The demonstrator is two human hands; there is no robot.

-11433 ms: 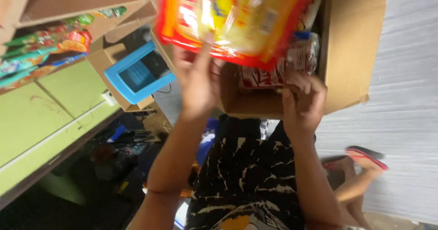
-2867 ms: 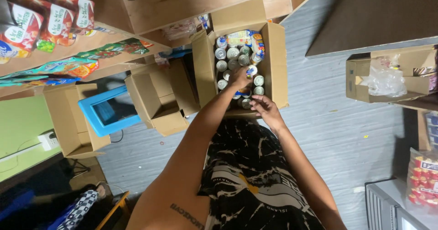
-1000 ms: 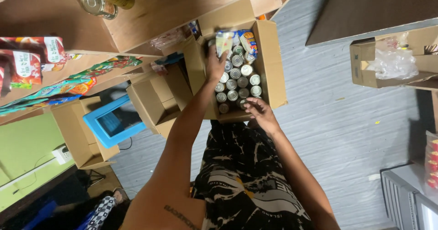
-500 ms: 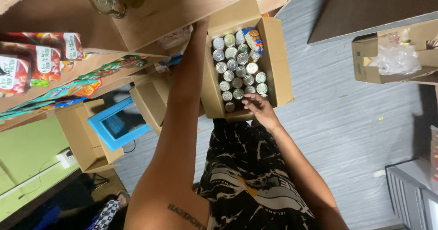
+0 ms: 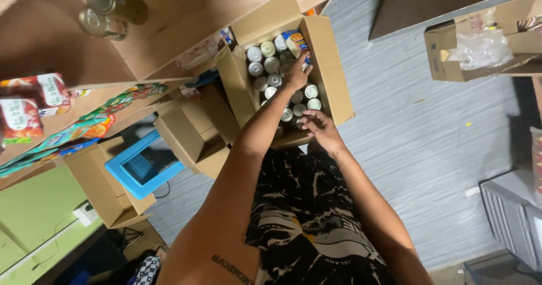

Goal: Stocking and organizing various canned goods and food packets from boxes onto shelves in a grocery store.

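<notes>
Shelf behind; left hand (image 5: 297,73) back among cans (image 5: 275,79)

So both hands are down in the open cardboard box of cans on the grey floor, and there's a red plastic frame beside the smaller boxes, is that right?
Not quite: the head view shows the plastic frame is blue, not red. The rest holds: the left hand and right hand are at the cans in the open cardboard box on the grey floor, beside smaller boxes.

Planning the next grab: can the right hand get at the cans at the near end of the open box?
Probably yes: the right hand already rests at the box edge, beside the near cans, flaps open, nothing covering them.
</notes>
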